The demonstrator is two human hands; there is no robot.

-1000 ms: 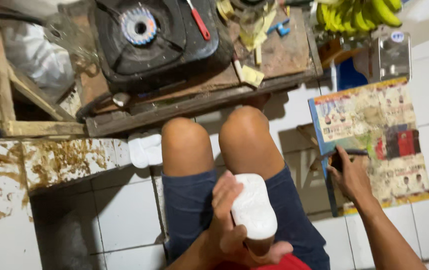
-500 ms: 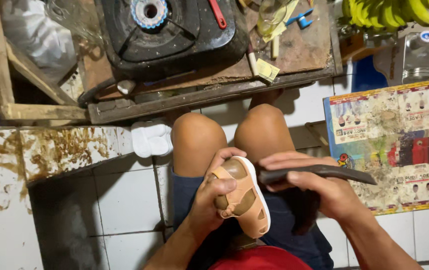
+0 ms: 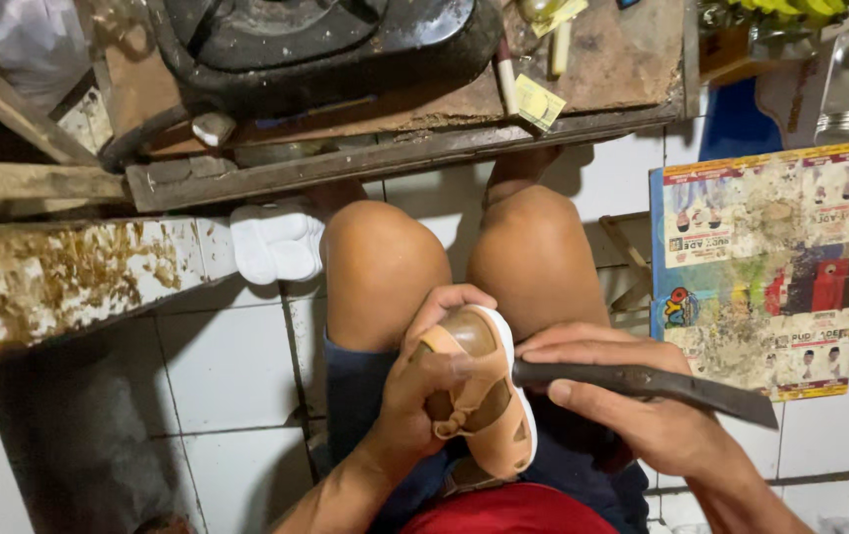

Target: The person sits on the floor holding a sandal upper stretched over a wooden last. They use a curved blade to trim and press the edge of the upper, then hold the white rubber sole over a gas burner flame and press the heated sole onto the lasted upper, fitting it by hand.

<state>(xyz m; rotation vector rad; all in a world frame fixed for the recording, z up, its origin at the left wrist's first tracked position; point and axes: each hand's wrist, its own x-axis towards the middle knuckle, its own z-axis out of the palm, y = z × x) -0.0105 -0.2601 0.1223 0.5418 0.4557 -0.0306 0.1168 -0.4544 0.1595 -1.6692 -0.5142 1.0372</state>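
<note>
My left hand (image 3: 414, 396) grips a small tan sandal (image 3: 484, 400) with a white sole, held over my lap between my bare knees. My right hand (image 3: 632, 410) holds a long dark metal tool (image 3: 662, 381) lying flat, its near end pressed against the sandal's white sole edge and its far end pointing right. Blue shorts and a red shirt show beneath the sandal.
A black gas stove (image 3: 315, 49) sits on a worn wooden bench (image 3: 395, 148) ahead. A white shoe sole (image 3: 276, 245) lies under the bench's edge. A stained printed sheet (image 3: 760, 267) lies on the white tiled floor at right. A glue-smeared board (image 3: 68, 277) is at left.
My left hand turned the sandal from sole-up to straps-up. My right hand left the printed sheet and brought the dark tool across to the sandal's sole edge. The view has dipped lower.
</note>
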